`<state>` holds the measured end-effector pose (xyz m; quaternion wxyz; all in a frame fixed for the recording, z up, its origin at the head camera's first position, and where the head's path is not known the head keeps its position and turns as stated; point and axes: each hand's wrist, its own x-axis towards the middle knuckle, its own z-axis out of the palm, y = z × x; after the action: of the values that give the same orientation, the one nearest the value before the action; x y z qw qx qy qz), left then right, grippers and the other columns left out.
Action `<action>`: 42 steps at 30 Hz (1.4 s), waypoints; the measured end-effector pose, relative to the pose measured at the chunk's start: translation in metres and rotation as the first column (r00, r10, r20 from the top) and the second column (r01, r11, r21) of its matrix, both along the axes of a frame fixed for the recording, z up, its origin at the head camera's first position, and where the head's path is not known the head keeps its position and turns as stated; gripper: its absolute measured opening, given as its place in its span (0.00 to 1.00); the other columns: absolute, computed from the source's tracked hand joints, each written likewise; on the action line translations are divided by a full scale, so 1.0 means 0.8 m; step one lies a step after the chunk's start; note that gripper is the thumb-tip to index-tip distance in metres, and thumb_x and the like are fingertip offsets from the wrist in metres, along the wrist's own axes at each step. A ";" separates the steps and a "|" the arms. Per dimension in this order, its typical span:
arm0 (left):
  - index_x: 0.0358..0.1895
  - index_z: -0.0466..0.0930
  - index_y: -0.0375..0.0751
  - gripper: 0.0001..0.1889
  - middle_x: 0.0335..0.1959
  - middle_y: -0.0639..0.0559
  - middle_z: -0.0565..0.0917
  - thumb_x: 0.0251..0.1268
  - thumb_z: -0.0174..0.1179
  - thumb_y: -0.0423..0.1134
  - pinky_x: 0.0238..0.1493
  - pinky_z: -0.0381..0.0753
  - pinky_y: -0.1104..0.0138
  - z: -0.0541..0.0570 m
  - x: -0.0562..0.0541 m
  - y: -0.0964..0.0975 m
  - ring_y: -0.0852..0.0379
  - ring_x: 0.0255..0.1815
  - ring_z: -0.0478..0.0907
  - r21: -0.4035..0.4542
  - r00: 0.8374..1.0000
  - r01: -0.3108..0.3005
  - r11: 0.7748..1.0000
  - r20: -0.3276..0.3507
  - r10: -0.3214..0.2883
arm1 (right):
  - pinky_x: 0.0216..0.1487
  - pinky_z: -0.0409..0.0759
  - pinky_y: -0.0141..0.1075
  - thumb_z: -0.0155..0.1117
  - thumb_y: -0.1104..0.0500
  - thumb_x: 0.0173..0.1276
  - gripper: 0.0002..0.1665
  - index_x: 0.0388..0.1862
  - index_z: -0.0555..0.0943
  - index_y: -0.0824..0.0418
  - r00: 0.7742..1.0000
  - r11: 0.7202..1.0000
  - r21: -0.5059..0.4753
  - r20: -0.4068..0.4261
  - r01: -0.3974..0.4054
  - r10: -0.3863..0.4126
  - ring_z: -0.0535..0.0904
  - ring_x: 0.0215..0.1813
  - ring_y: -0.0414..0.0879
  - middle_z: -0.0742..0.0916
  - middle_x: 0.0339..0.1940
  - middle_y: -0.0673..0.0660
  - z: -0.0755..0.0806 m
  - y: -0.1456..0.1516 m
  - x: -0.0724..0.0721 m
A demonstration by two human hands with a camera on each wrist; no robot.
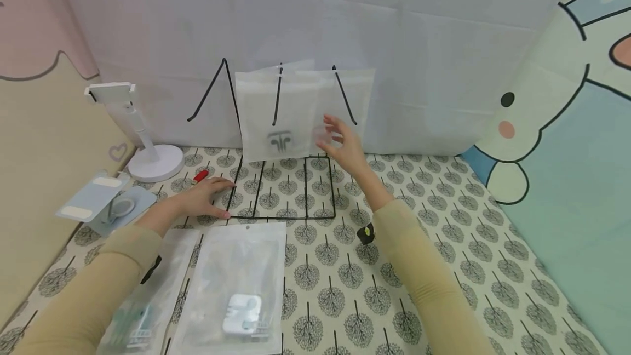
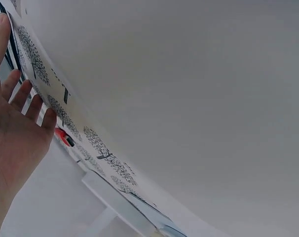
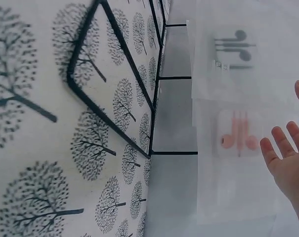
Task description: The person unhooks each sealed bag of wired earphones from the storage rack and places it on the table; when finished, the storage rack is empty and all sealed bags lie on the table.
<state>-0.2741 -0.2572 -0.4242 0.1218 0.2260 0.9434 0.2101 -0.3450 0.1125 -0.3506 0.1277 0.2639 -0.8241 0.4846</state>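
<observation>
A black wire rack [image 1: 283, 217] stands on the patterned cloth, with frosted pouches hanging from its prongs. One pouch [image 1: 261, 103] shows black earphones [image 3: 236, 47]; the pouch to its right [image 1: 363, 92] holds pink earphones [image 3: 239, 133]. My right hand [image 1: 346, 149] is raised in front of the pink-earphone pouch, fingers spread and slightly bent, nothing in its grasp; contact with the pouch cannot be told. My left hand [image 1: 204, 197] lies low at the left side of the rack's base, fingers loosely extended, thumb and fingertips near or at the wire.
Near the front left lies a pouch with a white earphone case [image 1: 241, 314], and another pouch [image 1: 143, 311] partly under the left arm. A white stand [image 1: 155, 162], a blue-grey holder [image 1: 123, 207], a red item [image 1: 200, 176] and a small black item [image 1: 365, 233] are around.
</observation>
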 end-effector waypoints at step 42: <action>0.72 0.57 0.38 0.48 0.72 0.30 0.53 0.51 0.67 0.59 0.64 0.50 0.33 -0.003 -0.005 0.009 0.28 0.71 0.45 -0.008 1.000 0.009 1.000 0.011 -0.009 | 0.59 0.75 0.39 0.62 0.69 0.63 0.25 0.58 0.68 0.73 0.993 0.942 -0.334 0.119 0.016 0.025 0.76 0.51 0.55 0.79 0.49 0.70 0.023 -0.040 -0.012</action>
<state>-0.2780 -0.2500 -0.4270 0.1289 0.2288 0.9425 0.2069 -0.3545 0.0807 -0.3323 0.1192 0.2105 -0.7355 0.6329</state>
